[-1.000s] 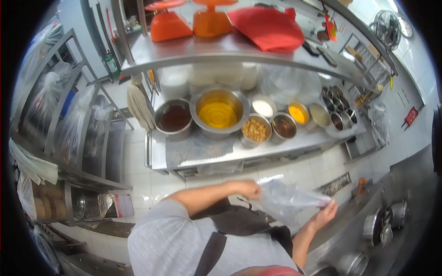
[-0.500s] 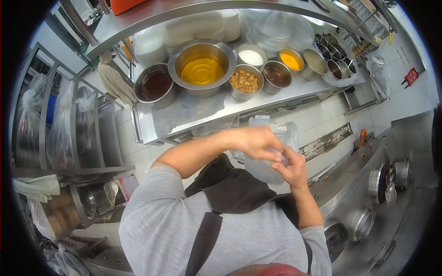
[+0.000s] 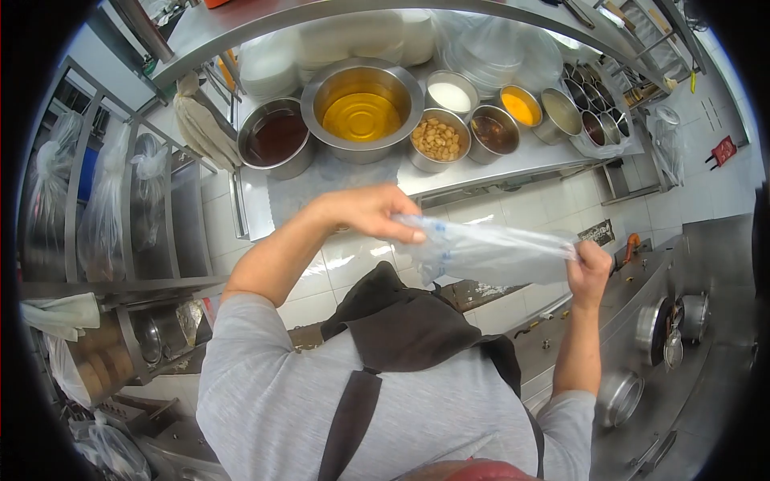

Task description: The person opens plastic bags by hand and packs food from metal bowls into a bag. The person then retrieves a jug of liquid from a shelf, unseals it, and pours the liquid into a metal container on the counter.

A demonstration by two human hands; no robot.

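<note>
A clear plastic bag (image 3: pixel 493 247) with faint blue print is stretched between my two hands in front of my apron. My left hand (image 3: pixel 375 213) pinches its left end, thumb against the fingers, near the front edge of the steel table. At the other end, my right hand (image 3: pixel 588 271) is closed around the gathered plastic, above the aisle beside the stove. Just beyond the left hand on the table stand a wide steel bowl of yellow oil (image 3: pixel 361 116) and a pot of dark red-brown liquid (image 3: pixel 277 144).
Along the steel table (image 3: pixel 255 208) stand steel pots of peeled nuts or beans (image 3: pixel 437 140), brown sauce (image 3: pixel 495 135), white contents (image 3: pixel 450 96) and orange liquid (image 3: pixel 521 106). Bagged white containers (image 3: pixel 353 40) line the back. A shelf rack (image 3: pixel 76 200) is at left, a stove counter (image 3: pixel 553 353) at right.
My hands have moved apart from close together, the left going left and up, the right going right. The crumpled bag is now pulled out long between them.
</note>
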